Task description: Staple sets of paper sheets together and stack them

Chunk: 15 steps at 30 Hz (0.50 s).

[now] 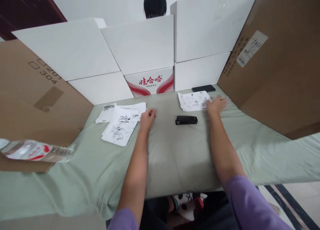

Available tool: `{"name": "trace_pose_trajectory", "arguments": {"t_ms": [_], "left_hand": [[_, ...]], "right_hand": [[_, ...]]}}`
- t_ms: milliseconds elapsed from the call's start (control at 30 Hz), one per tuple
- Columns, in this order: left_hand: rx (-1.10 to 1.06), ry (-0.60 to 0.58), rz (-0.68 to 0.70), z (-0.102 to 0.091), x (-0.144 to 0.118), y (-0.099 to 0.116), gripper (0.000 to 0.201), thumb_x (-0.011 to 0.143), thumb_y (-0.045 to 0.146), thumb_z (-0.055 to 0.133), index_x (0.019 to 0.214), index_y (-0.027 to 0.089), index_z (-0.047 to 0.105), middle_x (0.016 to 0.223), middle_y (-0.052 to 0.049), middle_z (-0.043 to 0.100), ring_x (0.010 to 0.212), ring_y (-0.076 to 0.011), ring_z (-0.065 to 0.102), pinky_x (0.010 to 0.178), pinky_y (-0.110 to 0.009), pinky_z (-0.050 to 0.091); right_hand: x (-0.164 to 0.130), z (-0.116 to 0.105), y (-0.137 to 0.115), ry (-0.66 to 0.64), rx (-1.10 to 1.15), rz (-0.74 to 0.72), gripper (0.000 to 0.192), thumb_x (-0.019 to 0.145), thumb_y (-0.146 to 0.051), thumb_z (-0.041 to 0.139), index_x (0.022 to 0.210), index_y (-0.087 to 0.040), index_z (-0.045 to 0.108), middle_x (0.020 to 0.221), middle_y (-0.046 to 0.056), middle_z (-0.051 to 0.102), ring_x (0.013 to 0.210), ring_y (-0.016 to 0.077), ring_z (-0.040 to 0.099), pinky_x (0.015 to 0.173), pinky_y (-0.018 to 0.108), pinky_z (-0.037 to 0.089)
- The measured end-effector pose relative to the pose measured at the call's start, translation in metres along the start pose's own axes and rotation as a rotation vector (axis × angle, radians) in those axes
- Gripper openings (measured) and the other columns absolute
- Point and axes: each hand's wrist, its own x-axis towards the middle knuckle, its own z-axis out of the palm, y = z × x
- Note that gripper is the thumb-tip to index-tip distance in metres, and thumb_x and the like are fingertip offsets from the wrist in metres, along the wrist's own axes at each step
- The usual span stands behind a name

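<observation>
Pale green cloth [175,163] covers the table, walled at the back by white boxes [137,49]. On its right half lies the drawn-on paper [192,101], just left of the right hand [217,104], which is clearly the nearer one. That hand is loosely spread, its thumb side at the paper's right edge, with nothing seen gripped. The paper's long axis runs side to side, one short end toward the hand. Just on the near side, the black stapler [186,120] also lies crosswise — I can't tell which end is its mouth. Farther left, the left hand [148,116] is curled at the edge of the paper pile [120,126] — whether it pinches anything I can't tell. The pile's top sheet points away, leaning right.
</observation>
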Motion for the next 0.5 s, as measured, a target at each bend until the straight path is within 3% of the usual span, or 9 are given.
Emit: {"name": "trace_pose_trajectory", "arguments": {"t_ms": [100,133,200,267,333,400,500], "left_hand": [[0.211,0.205,-0.073,-0.052,0.005,-0.014,0.024,0.090,0.038,0.059,0.106,0.022,0.066,0.105,-0.008,0.071,0.104,-0.0235,0.063,0.092,-0.034,0.047],[0.282,0.234,-0.142,-0.068,0.004,-0.021,0.034,0.084,0.040,0.067,0.113,0.021,0.064,0.120,-0.012,0.067,0.118,-0.0284,0.058,0.099,-0.039,0.045],[0.387,0.158,-0.305,-0.089,0.001,-0.035,0.070,0.072,0.049,0.079,0.131,0.018,0.056,0.146,-0.020,0.050,0.138,-0.0388,0.043,0.108,-0.050,0.040],[0.445,0.011,-0.453,-0.094,-0.005,-0.045,0.095,0.065,0.055,0.082,0.144,0.018,0.045,0.162,-0.023,0.030,0.150,-0.0440,0.024,0.115,-0.059,0.031],[0.490,-0.091,-0.523,-0.086,-0.012,-0.051,0.099,0.067,0.058,0.079,0.150,0.020,0.038,0.168,-0.020,0.018,0.154,-0.0444,0.013,0.118,-0.063,0.023],[0.537,-0.096,-0.522,-0.075,-0.017,-0.052,0.091,0.073,0.059,0.072,0.150,0.023,0.040,0.169,-0.017,0.018,0.154,-0.0441,0.013,0.119,-0.063,0.022],[0.557,-0.050,-0.472,-0.071,-0.020,-0.048,0.075,0.080,0.055,0.064,0.147,0.023,0.047,0.165,-0.015,0.031,0.151,-0.0415,0.024,0.115,-0.059,0.030]], "right_hand": [[-0.004,-0.012,-0.017,0.042,0.080,-0.096,0.050,0.088,-0.032,0.057,0.134,-0.012,0.051,0.134,0.024,0.050,0.126,0.0363,0.046,0.104,0.052,0.036],[-0.006,-0.015,-0.024,0.050,0.099,-0.138,0.048,0.089,-0.032,0.054,0.133,-0.013,0.051,0.133,0.023,0.051,0.125,0.0354,0.046,0.103,0.052,0.036],[-0.012,-0.020,-0.040,0.058,0.140,-0.225,0.042,0.091,-0.033,0.050,0.129,-0.015,0.052,0.128,0.021,0.053,0.122,0.0337,0.047,0.101,0.052,0.037],[-0.021,-0.022,-0.056,0.067,0.203,-0.301,0.038,0.090,-0.033,0.049,0.125,-0.016,0.053,0.121,0.018,0.055,0.116,0.0320,0.049,0.099,0.053,0.037],[-0.032,-0.024,-0.069,0.068,0.281,-0.361,0.035,0.088,-0.032,0.051,0.120,-0.018,0.054,0.113,0.014,0.057,0.111,0.0303,0.050,0.098,0.053,0.037],[-0.043,-0.025,-0.079,0.057,0.353,-0.408,0.033,0.085,-0.030,0.053,0.116,-0.019,0.055,0.107,0.011,0.057,0.106,0.0287,0.051,0.097,0.052,0.037],[-0.056,-0.030,-0.087,0.036,0.437,-0.467,0.029,0.084,-0.029,0.055,0.112,-0.020,0.057,0.100,0.009,0.056,0.102,0.0267,0.051,0.097,0.051,0.037]]}}
